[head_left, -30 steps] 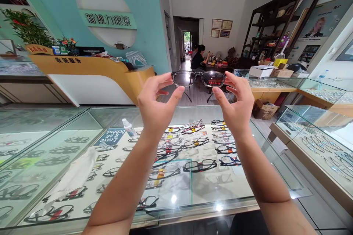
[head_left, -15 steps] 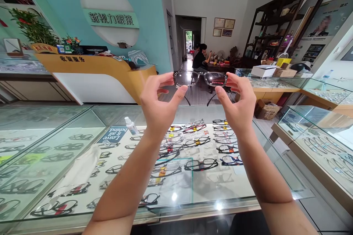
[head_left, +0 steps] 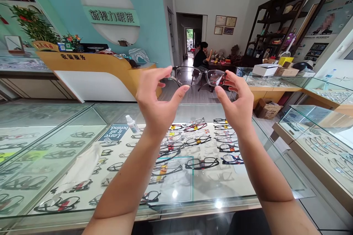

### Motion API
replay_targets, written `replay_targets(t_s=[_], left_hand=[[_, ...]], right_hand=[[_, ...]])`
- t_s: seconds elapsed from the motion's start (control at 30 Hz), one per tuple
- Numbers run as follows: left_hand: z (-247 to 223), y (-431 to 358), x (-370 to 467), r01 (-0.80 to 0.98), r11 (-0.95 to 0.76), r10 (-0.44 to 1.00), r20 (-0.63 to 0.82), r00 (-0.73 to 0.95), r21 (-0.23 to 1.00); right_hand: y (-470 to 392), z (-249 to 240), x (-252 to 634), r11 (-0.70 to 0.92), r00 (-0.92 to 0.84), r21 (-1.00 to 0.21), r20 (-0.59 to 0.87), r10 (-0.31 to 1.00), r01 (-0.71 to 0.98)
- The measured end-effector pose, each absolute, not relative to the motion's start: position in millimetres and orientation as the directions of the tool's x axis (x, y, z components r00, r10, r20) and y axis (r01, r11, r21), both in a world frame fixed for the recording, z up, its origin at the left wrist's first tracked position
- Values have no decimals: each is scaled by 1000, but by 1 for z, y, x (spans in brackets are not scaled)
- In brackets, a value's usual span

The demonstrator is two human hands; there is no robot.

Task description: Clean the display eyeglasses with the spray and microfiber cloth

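A pair of dark-rimmed glasses (head_left: 188, 76) is held up in the air above the glass display case. My left hand (head_left: 158, 99) grips the left end of the frame, thumb below and fingers at the top corner. At the right end, my right hand (head_left: 235, 99) pinches the frame between thumb and fingers. The lenses are clear, with a small red mark in the right one. Below them, rows of glasses (head_left: 202, 162) lie inside the case (head_left: 171, 205).
On the case stand a white spray bottle (head_left: 132, 124), a blue printed card (head_left: 114, 133) and a white cloth (head_left: 79, 169). Another display case (head_left: 317, 136) is at the right. Beyond are a yellow counter (head_left: 110, 66) and a seated person (head_left: 200, 58).
The glasses have turned and tilted between my hands; their left end now sits slightly higher and nearer, and the temples hang differently. The view has shifted slightly.
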State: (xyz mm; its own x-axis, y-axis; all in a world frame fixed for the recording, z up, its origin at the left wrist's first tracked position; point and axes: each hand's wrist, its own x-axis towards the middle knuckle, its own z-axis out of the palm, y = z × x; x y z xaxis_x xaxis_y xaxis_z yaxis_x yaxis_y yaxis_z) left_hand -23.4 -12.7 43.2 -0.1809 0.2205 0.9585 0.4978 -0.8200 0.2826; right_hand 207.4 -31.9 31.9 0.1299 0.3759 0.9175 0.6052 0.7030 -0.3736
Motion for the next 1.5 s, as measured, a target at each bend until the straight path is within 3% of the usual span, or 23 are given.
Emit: replay_targets(t_s=[0.2, 0.43, 0.6, 0.9, 1.07, 1.5], left_hand=[[34, 13, -27, 355, -874, 297, 943, -151, 332], [27, 31, -24, 220, -889, 384, 916, -117, 402], [26, 26, -18, 272, -867, 399, 908, -125, 418], [22, 7, -7, 406, -868, 239, 957, -165, 286], [25, -1, -4, 419, -879, 174, 971, -164, 229], [24, -17, 5, 510, -806, 213, 950, -228, 303]], right_hand=[[-34, 34, 203, 679, 141, -260, 964, 227, 687], [-36, 35, 199, 690, 125, -198, 980, 155, 696], [-34, 33, 199, 682, 133, -236, 971, 201, 692], [-21, 25, 212, 718, 172, -443, 891, 421, 537], [-21, 25, 213, 731, 173, -485, 869, 463, 480], [2, 18, 225, 725, 63, -625, 769, 637, 290]])
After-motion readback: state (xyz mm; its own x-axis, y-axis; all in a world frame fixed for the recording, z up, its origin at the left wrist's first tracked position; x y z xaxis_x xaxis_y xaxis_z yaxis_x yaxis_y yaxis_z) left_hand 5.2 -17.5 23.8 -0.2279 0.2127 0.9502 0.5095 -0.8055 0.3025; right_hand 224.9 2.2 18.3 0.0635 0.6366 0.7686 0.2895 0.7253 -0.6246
